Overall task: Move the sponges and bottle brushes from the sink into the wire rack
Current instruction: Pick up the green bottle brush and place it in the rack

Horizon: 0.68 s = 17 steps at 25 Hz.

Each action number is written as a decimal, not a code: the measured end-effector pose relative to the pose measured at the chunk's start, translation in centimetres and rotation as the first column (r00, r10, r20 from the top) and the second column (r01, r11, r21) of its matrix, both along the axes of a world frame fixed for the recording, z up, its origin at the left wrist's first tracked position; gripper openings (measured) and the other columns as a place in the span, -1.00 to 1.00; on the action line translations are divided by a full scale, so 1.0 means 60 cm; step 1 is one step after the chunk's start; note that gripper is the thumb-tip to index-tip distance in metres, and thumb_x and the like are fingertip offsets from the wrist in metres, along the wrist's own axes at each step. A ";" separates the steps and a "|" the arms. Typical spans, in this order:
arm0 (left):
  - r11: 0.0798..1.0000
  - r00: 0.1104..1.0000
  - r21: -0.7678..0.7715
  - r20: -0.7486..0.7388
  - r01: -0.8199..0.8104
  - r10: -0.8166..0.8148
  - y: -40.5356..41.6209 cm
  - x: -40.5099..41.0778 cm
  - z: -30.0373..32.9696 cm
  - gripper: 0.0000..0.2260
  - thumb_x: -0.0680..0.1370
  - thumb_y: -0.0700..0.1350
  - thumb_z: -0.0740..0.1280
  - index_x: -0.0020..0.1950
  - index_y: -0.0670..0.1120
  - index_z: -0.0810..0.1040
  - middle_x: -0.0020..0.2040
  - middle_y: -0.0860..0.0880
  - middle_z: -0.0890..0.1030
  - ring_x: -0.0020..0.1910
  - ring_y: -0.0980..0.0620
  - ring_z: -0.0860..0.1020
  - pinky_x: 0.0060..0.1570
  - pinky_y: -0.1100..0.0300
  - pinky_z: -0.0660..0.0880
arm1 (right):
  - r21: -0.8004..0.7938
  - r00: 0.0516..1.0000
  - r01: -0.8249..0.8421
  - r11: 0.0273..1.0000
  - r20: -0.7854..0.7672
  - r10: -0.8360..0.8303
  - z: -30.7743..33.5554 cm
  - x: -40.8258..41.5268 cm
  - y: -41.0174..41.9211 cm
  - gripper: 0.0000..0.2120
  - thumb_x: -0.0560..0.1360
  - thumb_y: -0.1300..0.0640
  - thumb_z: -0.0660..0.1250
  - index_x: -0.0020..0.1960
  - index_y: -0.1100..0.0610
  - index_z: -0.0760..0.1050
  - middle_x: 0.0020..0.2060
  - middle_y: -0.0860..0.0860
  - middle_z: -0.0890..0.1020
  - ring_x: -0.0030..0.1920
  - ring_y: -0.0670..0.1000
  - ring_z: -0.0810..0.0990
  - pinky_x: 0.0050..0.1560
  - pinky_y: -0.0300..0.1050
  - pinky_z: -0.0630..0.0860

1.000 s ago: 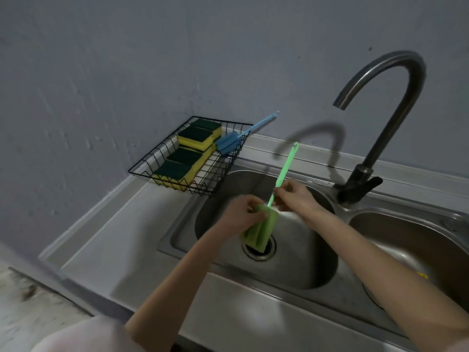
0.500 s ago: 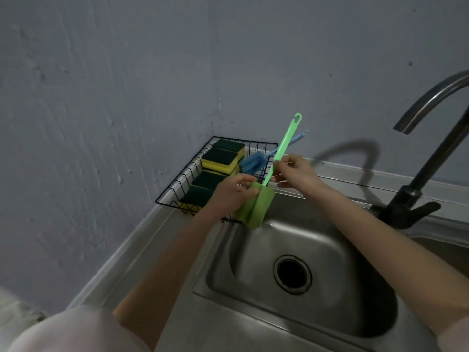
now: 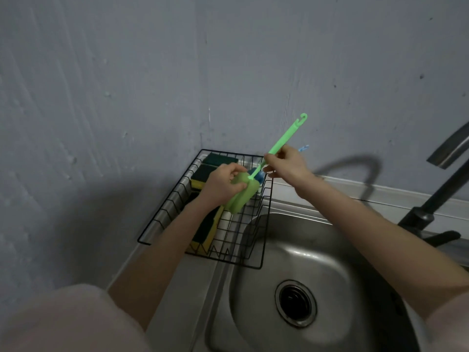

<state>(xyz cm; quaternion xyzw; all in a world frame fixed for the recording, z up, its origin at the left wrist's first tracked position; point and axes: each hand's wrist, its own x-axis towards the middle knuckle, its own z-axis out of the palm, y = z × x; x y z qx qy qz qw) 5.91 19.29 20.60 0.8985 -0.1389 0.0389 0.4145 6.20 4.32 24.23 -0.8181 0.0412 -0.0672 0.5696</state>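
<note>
Dark faucet (image 3: 431, 207) at right, drain (image 3: 295, 302), grey wall (image 3: 152, 72)

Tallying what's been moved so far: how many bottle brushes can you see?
2. The green brush is held over the wire rack by the left hand and right hand. The blue brush lies in the rack, mostly hidden. None shows in the sink.

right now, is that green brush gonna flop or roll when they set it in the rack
The green brush has a foam-like head, so it probably gives under the left hand. Its thin handle looks straight, likely stiff. The lobed head looks unlikely to roll on the rack wires.
</note>
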 end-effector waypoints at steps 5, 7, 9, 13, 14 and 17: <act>0.995 0.999 0.098 0.038 0.019 -0.022 -0.028 0.059 -0.042 -0.70 0.46 -0.24 0.34 0.19 -0.20 0.48 0.19 -0.21 0.47 0.17 -0.13 0.48 0.12 0.14 0.40 | 0.049 0.996 0.090 0.995 -0.025 -0.089 -0.039 0.058 -0.014 -0.93 0.51 0.19 0.24 -0.13 0.16 0.37 -0.20 0.12 0.54 -0.14 0.12 0.61 -0.03 0.06 0.60; 0.990 0.998 0.137 0.054 0.024 -0.032 -0.038 0.080 -0.063 -0.70 0.46 -0.24 0.34 0.19 -0.19 0.48 0.21 -0.21 0.47 0.19 -0.14 0.47 0.14 0.09 0.41 | 0.091 0.989 0.138 0.986 -0.059 -0.133 -0.062 0.077 -0.025 -0.89 0.53 0.16 0.22 -0.16 0.14 0.38 -0.13 0.16 0.55 -0.17 0.09 0.60 -0.08 0.02 0.59; 0.982 0.997 0.186 0.062 0.026 -0.038 -0.047 0.094 -0.083 -0.70 0.47 -0.24 0.33 0.20 -0.17 0.46 0.21 -0.18 0.46 0.19 -0.12 0.46 0.15 0.09 0.42 | 0.125 0.981 0.177 0.976 -0.102 -0.165 -0.085 0.091 -0.036 -0.93 0.54 0.17 0.21 -0.06 0.18 0.37 -0.08 0.15 0.54 -0.13 0.07 0.59 -0.18 -0.13 0.56; 0.973 1.000 0.228 -0.004 0.013 -0.012 -0.059 0.111 -0.124 -0.69 0.50 -0.21 0.30 0.24 -0.12 0.43 0.27 -0.11 0.42 0.30 -0.05 0.37 0.29 0.14 0.32 | 0.167 0.969 0.196 0.966 -0.187 -0.165 -0.135 0.105 -0.050 -0.93 0.54 0.19 0.21 -0.01 0.18 0.36 -0.06 0.15 0.54 -0.13 0.04 0.56 -0.20 -0.20 0.51; 0.972 1.000 0.234 -0.017 0.016 -0.012 -0.060 0.113 -0.132 -0.69 0.51 -0.21 0.29 0.25 -0.11 0.42 0.27 -0.11 0.42 0.30 -0.05 0.36 0.29 0.14 0.31 | 0.161 0.965 0.205 0.965 -0.201 -0.172 -0.145 0.105 -0.051 -0.95 0.55 0.18 0.21 -0.04 0.17 0.37 -0.07 0.15 0.54 -0.11 0.04 0.55 -0.20 -0.21 0.50; 0.973 1.000 0.232 -0.025 0.011 -0.006 -0.065 0.118 -0.143 -0.67 0.52 -0.21 0.27 0.28 -0.10 0.40 0.29 -0.10 0.41 0.29 -0.05 0.37 0.29 0.14 0.33 | 0.144 0.960 0.233 0.962 -0.194 -0.204 -0.159 0.109 -0.056 -0.95 0.55 0.18 0.21 -0.06 0.16 0.39 -0.06 0.14 0.52 -0.04 0.06 0.54 -0.15 -0.17 0.54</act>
